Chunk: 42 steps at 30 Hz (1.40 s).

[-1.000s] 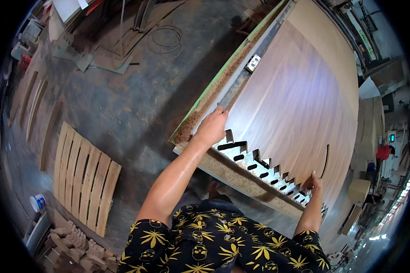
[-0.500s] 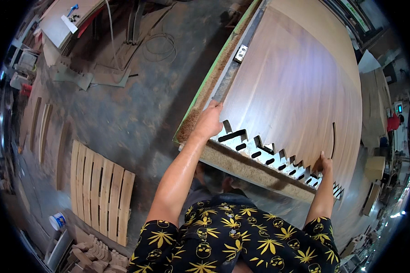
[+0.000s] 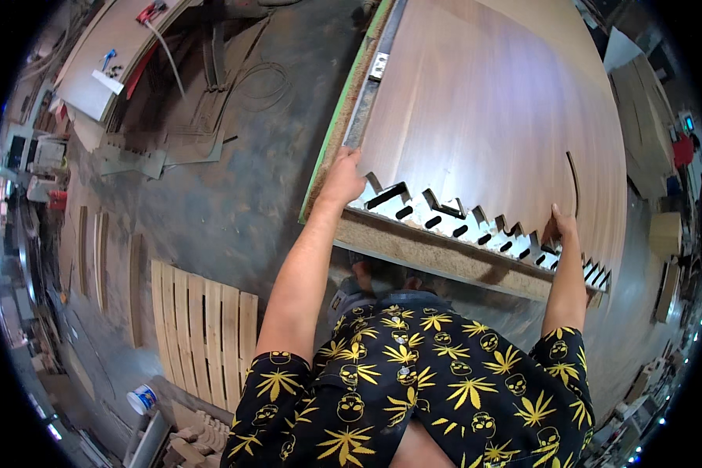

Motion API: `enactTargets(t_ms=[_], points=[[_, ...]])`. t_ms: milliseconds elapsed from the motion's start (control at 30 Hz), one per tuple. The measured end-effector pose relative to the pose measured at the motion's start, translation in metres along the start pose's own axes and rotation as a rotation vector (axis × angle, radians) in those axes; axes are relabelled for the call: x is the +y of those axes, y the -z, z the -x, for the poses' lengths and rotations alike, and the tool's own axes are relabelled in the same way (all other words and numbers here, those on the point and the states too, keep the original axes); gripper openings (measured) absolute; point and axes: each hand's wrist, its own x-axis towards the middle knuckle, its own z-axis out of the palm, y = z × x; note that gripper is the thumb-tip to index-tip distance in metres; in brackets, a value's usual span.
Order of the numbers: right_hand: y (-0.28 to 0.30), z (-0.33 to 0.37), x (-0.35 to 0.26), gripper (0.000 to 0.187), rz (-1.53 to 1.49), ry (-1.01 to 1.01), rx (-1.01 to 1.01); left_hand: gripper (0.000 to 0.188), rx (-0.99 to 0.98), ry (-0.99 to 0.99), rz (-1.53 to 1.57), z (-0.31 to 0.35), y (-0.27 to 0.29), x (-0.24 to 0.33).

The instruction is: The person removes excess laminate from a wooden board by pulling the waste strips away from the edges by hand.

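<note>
A large wood-grain panel (image 3: pixel 476 109) lies on a thick stack of boards in front of me. Its near edge is cut in a zigzag, and a long curved slot runs near its right side. Along that edge shows a white strip with dark oval slots (image 3: pixel 460 231). My left hand (image 3: pixel 342 179) is closed on the panel's left near corner, beside the end of a grey bar (image 3: pixel 359 121) that runs along the left edge. My right hand (image 3: pixel 561 225) grips the zigzag edge towards the right, thumb on top, other fingers mostly hidden.
A small metal plate (image 3: pixel 379 65) sits on the grey bar. Left on the floor lies a slatted wooden pallet (image 3: pixel 203 331), with loose wooden strips (image 3: pixel 100 261) beyond it. A white bucket (image 3: pixel 141 399) stands lower left. A workbench (image 3: pixel 86 90) is at the far left.
The view has shifted, so the panel and both hands appear higher and the pallet further right. Both hands keep the same hold on the panel.
</note>
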Motion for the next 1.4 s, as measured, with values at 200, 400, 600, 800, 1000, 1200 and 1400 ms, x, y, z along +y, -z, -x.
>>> enactTargets(t_ms=[200,400,600,800,1000,1200,1400], points=[[-0.006,0.018,-0.018,0.1,0.389,-0.062,0.136,0.061,-0.025,0.031,-0.001,-0.002,-0.004,0.004],[-0.003,0.044,-0.054,0.1,0.449,0.066,0.167,0.077,-0.06,0.128,-0.076,-0.003,-0.003,-0.021],[-0.001,0.084,-0.049,0.097,0.334,0.089,0.268,0.061,0.228,-0.111,-0.313,0.035,-0.045,0.083],[0.004,0.115,-0.042,0.079,0.318,0.335,0.278,0.071,0.016,-0.185,-0.534,0.052,-0.089,0.127],[0.033,0.131,-0.012,0.053,0.022,0.543,0.035,0.075,0.008,-0.209,-0.573,0.047,-0.088,0.128],[0.089,0.117,0.053,0.035,0.137,0.518,0.39,0.077,-0.004,-0.118,-0.528,0.042,-0.076,0.121],[0.113,0.086,0.125,0.043,0.309,0.557,0.409,0.092,-0.103,0.029,-0.625,0.037,-0.084,0.146]])
